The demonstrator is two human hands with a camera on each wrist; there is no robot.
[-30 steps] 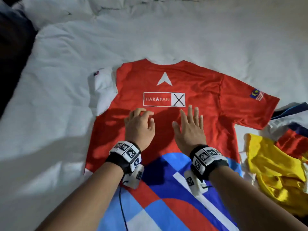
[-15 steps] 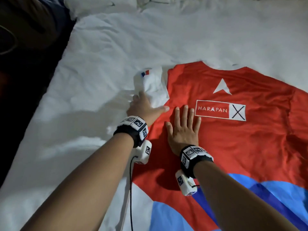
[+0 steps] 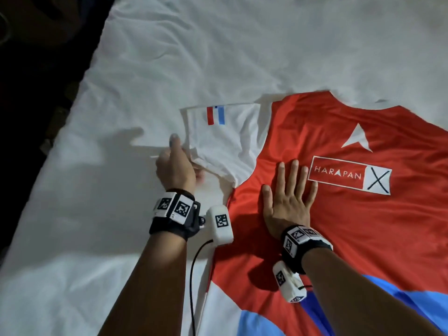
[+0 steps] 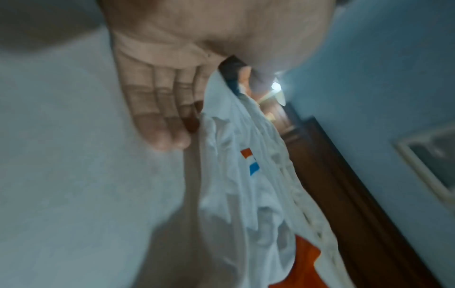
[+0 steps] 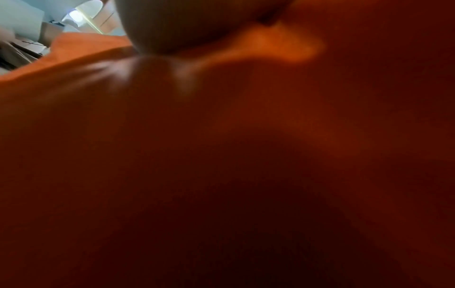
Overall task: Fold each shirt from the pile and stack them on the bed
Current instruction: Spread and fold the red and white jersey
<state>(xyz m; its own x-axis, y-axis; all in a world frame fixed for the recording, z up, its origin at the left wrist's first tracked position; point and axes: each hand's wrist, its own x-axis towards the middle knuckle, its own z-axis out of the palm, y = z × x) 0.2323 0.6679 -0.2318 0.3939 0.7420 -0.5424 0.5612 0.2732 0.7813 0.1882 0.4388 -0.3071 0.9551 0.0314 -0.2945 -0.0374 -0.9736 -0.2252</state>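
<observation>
Here, left hand (image 3: 175,169) pinches the crumpled white sleeve (image 3: 225,139); right hand (image 3: 288,202) lies spread on smooth red shirt (image 3: 363,214).

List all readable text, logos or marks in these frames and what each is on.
"HARAPAN": white letters in a white-outlined box on the red shirt, back side up.
"X": black cross in the white panel ending that box.
White triangle above the box: a sign, no text.
Red and blue stripes on the white sleeve: no text.
Wristband square codes: not readable.
</observation>
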